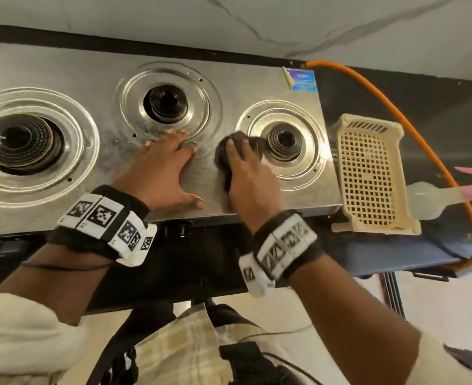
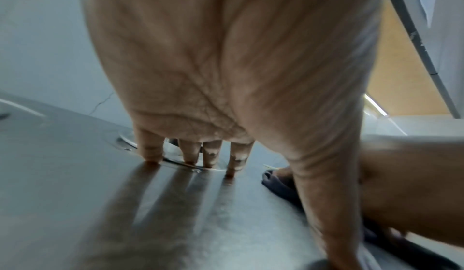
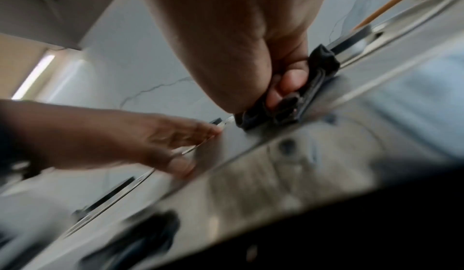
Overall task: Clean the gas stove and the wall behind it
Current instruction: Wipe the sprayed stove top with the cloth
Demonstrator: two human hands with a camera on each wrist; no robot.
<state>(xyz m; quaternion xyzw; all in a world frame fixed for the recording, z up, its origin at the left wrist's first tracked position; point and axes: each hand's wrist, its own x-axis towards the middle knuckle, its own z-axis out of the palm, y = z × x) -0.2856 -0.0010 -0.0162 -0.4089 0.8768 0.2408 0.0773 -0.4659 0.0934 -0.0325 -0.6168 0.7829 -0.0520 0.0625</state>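
The steel gas stove point(image 1: 215, 87) has three burners: left point(image 1: 21, 143), middle point(image 1: 168, 102) and right point(image 1: 283, 141). Behind it rises the white marble wall point(image 1: 173, 20). My left hand point(image 1: 171, 162) lies flat on the stove top, its spread fingers point(image 2: 150, 149) touching the middle burner's ring. My right hand point(image 1: 245, 173) presses a bunched dark cloth point(image 1: 222, 158) onto the steel just left of the right burner. In the right wrist view the thumb is tucked into the cloth point(image 3: 321, 62). Both hands are close together, a narrow strip of steel between them.
A beige perforated plastic basket point(image 1: 368, 173) stands on the black counter point(image 1: 395, 87) right of the stove. An orange gas hose point(image 1: 412, 120) loops around it. A translucent spray bottle point(image 1: 429, 198) lies at the far right. A blue sticker point(image 1: 302, 80) marks the stove's back right corner.
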